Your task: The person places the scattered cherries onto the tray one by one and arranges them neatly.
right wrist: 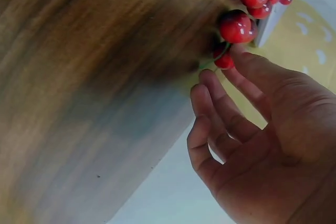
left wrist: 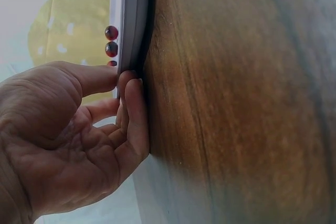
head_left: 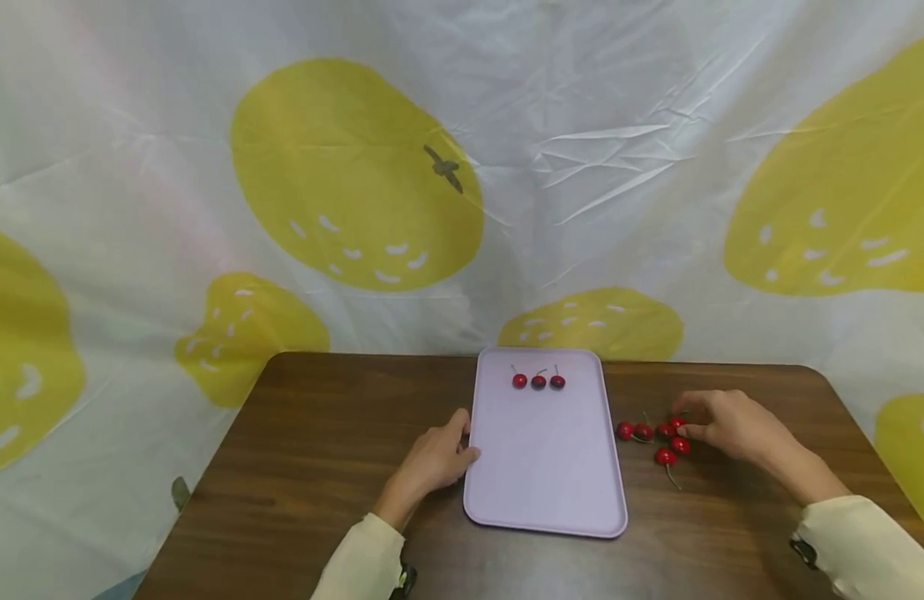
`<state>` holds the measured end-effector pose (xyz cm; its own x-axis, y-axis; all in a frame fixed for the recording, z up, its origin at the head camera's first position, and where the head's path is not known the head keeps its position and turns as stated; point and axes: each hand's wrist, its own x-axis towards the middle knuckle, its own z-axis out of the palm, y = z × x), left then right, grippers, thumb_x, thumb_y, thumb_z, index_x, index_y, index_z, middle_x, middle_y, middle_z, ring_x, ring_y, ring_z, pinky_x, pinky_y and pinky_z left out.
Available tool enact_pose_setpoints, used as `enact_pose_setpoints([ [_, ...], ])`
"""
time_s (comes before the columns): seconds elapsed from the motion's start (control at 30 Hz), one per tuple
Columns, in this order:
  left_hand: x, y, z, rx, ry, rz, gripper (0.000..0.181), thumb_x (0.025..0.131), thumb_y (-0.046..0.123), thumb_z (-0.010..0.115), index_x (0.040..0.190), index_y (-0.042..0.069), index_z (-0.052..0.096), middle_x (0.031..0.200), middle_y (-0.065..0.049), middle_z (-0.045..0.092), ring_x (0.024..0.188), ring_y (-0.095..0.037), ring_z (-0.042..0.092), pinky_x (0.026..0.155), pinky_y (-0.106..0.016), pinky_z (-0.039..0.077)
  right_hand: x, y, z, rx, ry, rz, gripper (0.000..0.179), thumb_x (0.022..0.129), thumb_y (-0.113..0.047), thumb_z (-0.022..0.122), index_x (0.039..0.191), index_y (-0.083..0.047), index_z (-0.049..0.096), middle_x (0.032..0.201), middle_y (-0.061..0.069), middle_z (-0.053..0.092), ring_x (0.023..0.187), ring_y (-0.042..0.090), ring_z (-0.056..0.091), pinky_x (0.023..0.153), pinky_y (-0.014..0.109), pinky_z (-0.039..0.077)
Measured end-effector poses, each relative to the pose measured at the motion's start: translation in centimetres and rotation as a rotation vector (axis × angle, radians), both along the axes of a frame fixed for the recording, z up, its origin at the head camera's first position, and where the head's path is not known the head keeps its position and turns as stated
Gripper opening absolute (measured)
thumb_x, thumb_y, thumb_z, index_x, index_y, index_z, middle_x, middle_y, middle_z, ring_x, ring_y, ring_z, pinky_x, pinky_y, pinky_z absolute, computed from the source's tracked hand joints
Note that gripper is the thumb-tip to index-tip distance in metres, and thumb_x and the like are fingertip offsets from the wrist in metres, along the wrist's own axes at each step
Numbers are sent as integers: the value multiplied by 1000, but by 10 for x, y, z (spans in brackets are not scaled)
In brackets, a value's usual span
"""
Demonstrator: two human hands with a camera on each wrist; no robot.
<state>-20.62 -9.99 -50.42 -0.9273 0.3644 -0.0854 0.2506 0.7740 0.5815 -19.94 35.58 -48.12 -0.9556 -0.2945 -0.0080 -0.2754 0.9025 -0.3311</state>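
1. In the middle of the frame a lilac rectangular tray [head_left: 540,467] lies flat on the dark wood-grain table [head_left: 342,417], its long sides running from top to bottom
2. I can see the left hand [head_left: 434,457] at the tray's left edge, clamped on the rim: in the left wrist view the thumb lies against the top of it and the fingers bend against the outer side
3. The right hand [head_left: 731,423] comes in from the right of the frame, its thumb and forefinger together on a red cherry [right wrist: 226,61], the one closest to the hand in the right wrist view, near the upper middle there
4. Around that cherry, just right of the tray, five more cherries [head_left: 665,457] lie bunched on the wood, some touching; the lowest in the frame has its stem pointing to the lower right
5. On the upper part of the tray a row of three cherries [head_left: 538,382] sits side by side, slightly apart, stems toward the top
6. Pale cream sleeves [head_left: 360,558] enter at the bottom and lower right, a dark object [head_left: 804,552] showing at the right cuff
7. Behind it all hangs a white cloth [head_left: 619,167] printed with big yellow fruit [head_left: 342,183], filling the upper half
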Motion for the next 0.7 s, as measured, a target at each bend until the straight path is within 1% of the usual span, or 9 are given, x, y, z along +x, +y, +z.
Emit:
enact_pose_setpoints([
  [0.17,1,1,-1,-2,6,1,25,98,17,72,112,11,52,79,-4,62,66,-17,55,59,-31,42,1,2,-5,-12,41,8,25,88,-22,84,110,-15,75,82,-8,75,77,10,68,67,38,52],
  [0.4,2,0,-3,13,-2,1,25,98,18,72,112,11,52,78,-3,63,64,-16,55,58,-31,42,2,0,-11,-39,104,17,22,86,-16,86,105,-16,76,81,-9,76,76,7,67,68,36,52],
  [0.57,1,0,-3,10,10,-2,25,98,17,72,111,11,51,77,-3,62,64,-16,55,57,-31,42,2,0,-15,-65,129,26,22,84,-12,86,103,-15,75,79,-10,74,74,4,65,67,33,50],
  [0.63,1,0,-4,8,14,-1,25,98,18,72,111,12,51,77,-2,62,64,-16,55,58,-31,42,3,0,-15,-63,127,20,21,85,-13,86,103,-15,75,79,-10,73,74,5,64,67,33,49],
  [0.7,0,0,-4,7,16,-2,25,97,18,72,110,12,51,77,-2,61,65,-16,54,58,-30,41,3,-1,-14,-55,119,-5,21,86,-15,85,105,-15,75,83,-7,75,78,9,67,69,36,51],
])
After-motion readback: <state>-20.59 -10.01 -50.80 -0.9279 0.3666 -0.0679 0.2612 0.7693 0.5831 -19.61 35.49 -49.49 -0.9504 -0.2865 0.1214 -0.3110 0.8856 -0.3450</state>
